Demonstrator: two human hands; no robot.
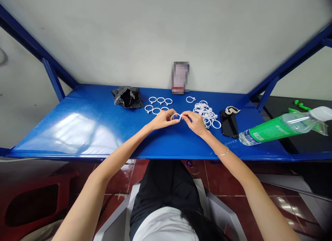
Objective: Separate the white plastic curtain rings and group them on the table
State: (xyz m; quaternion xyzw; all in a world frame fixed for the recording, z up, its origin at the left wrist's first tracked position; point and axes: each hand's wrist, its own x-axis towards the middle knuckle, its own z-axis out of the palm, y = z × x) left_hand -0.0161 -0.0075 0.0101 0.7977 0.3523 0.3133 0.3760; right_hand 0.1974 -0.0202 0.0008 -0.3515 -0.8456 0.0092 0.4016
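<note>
A white curtain ring (175, 114) is pinched between my two hands above the middle of the blue table. My left hand (163, 119) grips the ring's left and lower side with thumb and fingers. From the other side, my right hand (194, 121) has its fingertips closed at the ring's right edge, where the detail is too small to make out. Several white rings with small eyelets (160, 100) lie in rows just beyond my left hand, some partly covered by it. Beside my right hand is a loose pile of similar rings (206, 111). One single ring (190, 99) lies apart behind it.
A crumpled black plastic bag (127, 97) lies open at the back left. A blurred upright box-like item (180, 77) leans on the wall. On the right are a black phone (229, 124), a beige curled item (232, 110) and a green-labelled bottle (280, 127). Blue frame bars flank the table (145, 144).
</note>
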